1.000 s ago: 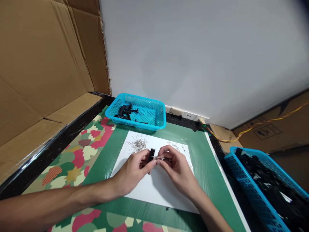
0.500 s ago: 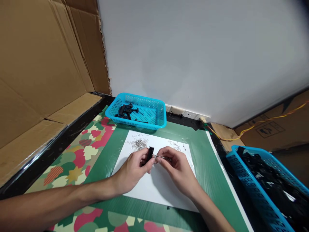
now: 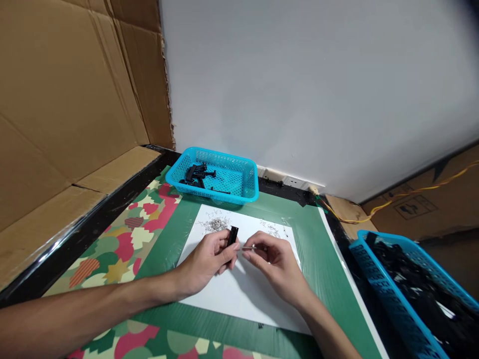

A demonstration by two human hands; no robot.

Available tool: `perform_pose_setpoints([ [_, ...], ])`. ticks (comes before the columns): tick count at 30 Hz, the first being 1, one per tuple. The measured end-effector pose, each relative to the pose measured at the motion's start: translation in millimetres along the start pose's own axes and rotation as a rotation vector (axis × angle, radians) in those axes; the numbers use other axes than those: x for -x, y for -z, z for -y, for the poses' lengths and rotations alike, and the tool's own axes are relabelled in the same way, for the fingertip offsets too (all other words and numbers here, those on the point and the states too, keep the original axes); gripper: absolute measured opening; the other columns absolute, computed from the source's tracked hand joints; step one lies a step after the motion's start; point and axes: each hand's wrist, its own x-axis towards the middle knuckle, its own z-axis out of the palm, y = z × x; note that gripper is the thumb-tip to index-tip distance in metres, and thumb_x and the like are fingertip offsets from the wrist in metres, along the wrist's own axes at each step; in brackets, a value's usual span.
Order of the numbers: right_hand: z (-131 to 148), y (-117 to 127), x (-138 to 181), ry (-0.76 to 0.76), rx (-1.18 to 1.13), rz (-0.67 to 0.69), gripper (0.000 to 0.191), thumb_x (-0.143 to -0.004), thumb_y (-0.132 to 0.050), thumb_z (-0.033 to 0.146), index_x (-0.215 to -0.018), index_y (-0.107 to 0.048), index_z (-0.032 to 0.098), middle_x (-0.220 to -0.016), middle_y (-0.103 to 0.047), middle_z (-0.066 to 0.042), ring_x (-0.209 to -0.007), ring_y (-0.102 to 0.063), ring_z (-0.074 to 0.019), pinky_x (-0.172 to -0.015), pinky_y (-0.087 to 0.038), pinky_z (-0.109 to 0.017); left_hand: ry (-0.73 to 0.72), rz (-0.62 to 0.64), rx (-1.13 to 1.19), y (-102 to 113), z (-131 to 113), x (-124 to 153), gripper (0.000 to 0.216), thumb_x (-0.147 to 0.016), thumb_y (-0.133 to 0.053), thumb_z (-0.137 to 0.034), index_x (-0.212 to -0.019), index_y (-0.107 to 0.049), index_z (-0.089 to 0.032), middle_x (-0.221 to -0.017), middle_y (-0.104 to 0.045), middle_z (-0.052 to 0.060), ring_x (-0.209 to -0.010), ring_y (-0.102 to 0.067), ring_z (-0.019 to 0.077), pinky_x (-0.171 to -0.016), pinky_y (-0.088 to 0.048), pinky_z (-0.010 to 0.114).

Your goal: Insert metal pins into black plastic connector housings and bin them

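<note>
My left hand (image 3: pixel 213 254) holds a small black plastic part (image 3: pixel 232 236) upright between thumb and fingers, above a white sheet of paper (image 3: pixel 224 289). In my right hand (image 3: pixel 273 254) is a slim metal tool, seemingly tweezers (image 3: pixel 248 248), pinched between thumb and forefinger. Its tip points left and reaches the left thumb and the side of the black part; whether it grips anything there is too small to tell. Behind my left hand lies a pile of tiny silvery metal pieces (image 3: pixel 217 224). More small pieces (image 3: pixel 271 229) lie scattered on the paper beyond my right hand.
A blue basket (image 3: pixel 213 198) at the back holds several black parts (image 3: pixel 197 173). Another blue basket (image 3: pixel 389 279), full of black pieces, stands at the right. Cardboard (image 3: pixel 75 99) walls the left side. A power strip (image 3: pixel 294 182) with a yellow cable runs along the wall.
The metal tool has turned in my right fingers and lies more level. My left hand and the black part have shifted slightly. The view has moved a little.
</note>
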Motion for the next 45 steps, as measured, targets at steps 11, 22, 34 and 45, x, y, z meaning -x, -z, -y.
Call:
perform_pose_setpoints([
  [11, -3.9, 3.2, -4.6, 0.016, -0.099, -0.111, 0.019, -0.091, -0.086, 0.038, -0.092, -0.084, 0.019, -0.087, -0.074, -0.005, -0.076, -0.065, -0.0167, -0.066, -0.05, -0.028, 0.027, -0.022, 0.058, -1.9, -9.0, 5.3, 0.045, -0.109, -0.054, -0.057, -0.13, -0.058, -0.017, -0.079, -0.059, -0.002, -0.059, -0.044, 0.0095, -0.055, -0.029, 0.025],
  [22, 1.1, 9.8, 3.1, 0.349, 0.404, -0.168, 0.012, -0.103, -0.067, 0.018, -0.104, -0.079, 0.02, -0.089, -0.073, -0.006, -0.074, -0.066, -0.0162, -0.061, -0.051, -0.027, -0.101, -0.014, 0.016, 0.0, -5.6, 2.6, 0.034, -0.106, -0.067, -0.045, -0.125, -0.068, -0.016, -0.113, -0.071, 0.009, -0.073, -0.059, 0.0108, -0.063, -0.047, 0.025],
  [34, 4.4, 6.6, 20.6, 0.852, 0.842, -0.1, 0.037, -0.098, -0.063, -0.005, -0.133, -0.065, 0.007, -0.091, -0.071, -0.012, -0.074, -0.061, -0.0191, -0.063, -0.049, -0.031, -0.115, -0.114, 0.15, -7.3, -7.7, 14.8, 0.043, -0.085, -0.094, -0.027, -0.121, -0.075, -0.015, -0.094, -0.084, 0.009, -0.069, -0.079, 0.0175, -0.066, -0.067, 0.026],
  [45, 1.2, 9.2, 26.3, 0.856, 0.841, -0.081, 0.041, -0.102, -0.057, 0.0, -0.141, -0.063, 0.007, -0.088, -0.065, -0.011, -0.074, -0.057, -0.0209, -0.063, -0.045, -0.034, -0.097, -0.148, 0.114, -6.5, -9.4, 15.1, 0.043, -0.087, -0.092, -0.034, -0.123, -0.081, -0.013, -0.099, -0.085, 0.012, -0.064, -0.079, 0.0188, -0.055, -0.064, 0.025],
])
